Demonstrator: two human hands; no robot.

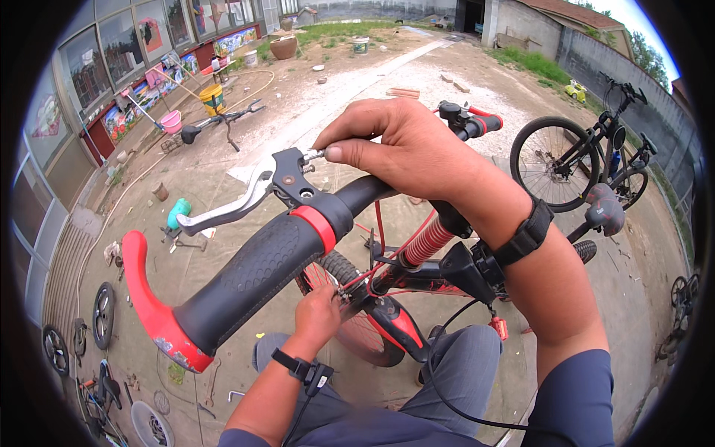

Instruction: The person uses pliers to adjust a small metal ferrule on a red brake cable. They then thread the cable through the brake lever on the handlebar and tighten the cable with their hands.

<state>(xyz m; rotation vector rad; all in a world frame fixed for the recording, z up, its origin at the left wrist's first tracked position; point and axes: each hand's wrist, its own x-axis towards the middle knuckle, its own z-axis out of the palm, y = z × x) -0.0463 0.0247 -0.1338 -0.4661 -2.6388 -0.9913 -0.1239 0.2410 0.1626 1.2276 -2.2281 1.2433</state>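
Note:
A bicycle's black handlebar (365,195) crosses in front of me, with a black rubber grip (253,272) and a red bar end (141,290) on its left. Beside the grip is a silver brake lever (231,200) in a black bracket (292,173). My right hand (417,149) reaches over the bar, thumb and forefinger pinching the small metal barrel adjuster (316,155) on that bracket. Lower down, my left hand (319,319) is closed near the brake at the front wheel (339,268); what its fingertips hold is hidden. Red cables (381,227) run between bar and frame.
A black bicycle (558,160) stands at right. Wheels (104,315), hand tools and a white tub (151,423) lie on the ground at left. Farther off are a yellow bucket (212,97), a pink bucket (171,121) and bike parts. My knees (462,372) flank the front wheel.

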